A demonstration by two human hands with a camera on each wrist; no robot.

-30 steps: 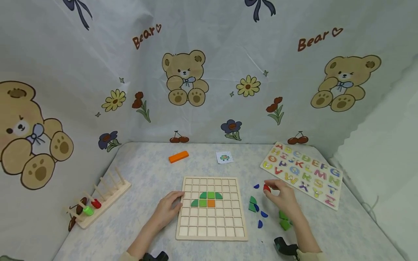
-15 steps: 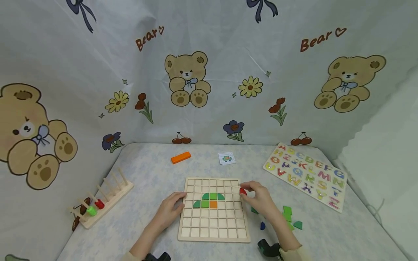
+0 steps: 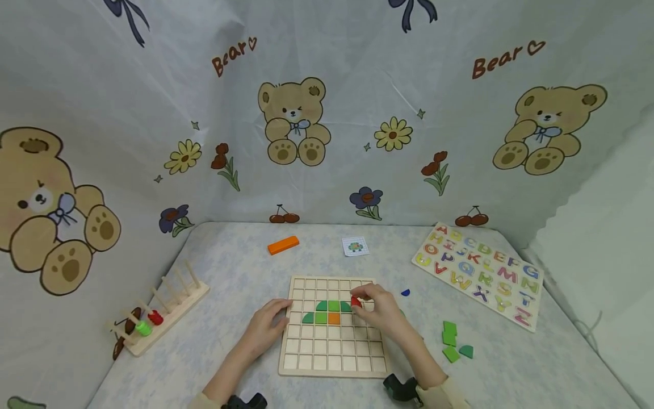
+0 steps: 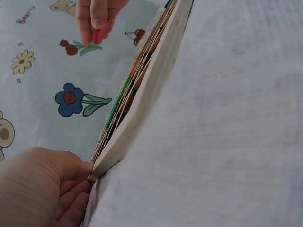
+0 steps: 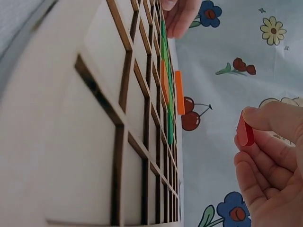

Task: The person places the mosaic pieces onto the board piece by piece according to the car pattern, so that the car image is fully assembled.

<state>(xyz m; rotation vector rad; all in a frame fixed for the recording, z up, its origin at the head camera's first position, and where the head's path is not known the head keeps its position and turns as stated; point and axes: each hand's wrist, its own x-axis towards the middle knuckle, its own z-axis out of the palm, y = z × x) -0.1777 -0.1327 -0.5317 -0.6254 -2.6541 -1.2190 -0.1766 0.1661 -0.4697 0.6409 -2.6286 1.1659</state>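
Note:
A wooden grid board [image 3: 333, 374] lies flat on the table, its middle cells holding green pieces [image 3: 321, 318] and one orange square [image 3: 334, 318]. My left hand [image 3: 264, 326] rests at the board's left edge, with thumb and fingertips against the rim [image 4: 102, 165]. Over the right half of the board is my right hand [image 3: 380, 309], pinching a small red piece [image 3: 356, 301] between thumb and index finger. In the right wrist view a gap shows between this red piece [image 5: 245, 130] and the board, and the other fingers are curled below it.
Loose green pieces [image 3: 449, 339] and a blue piece [image 3: 405, 292] lie right of the board. Behind it are an orange block [image 3: 283, 245] and a pattern card [image 3: 355, 246]. An alphabet board [image 3: 480, 272] stands right, a peg rack [image 3: 171, 312] left.
My right hand has carried the red piece leftward from beside the loose pieces to over the board. My left hand stays at the board's edge.

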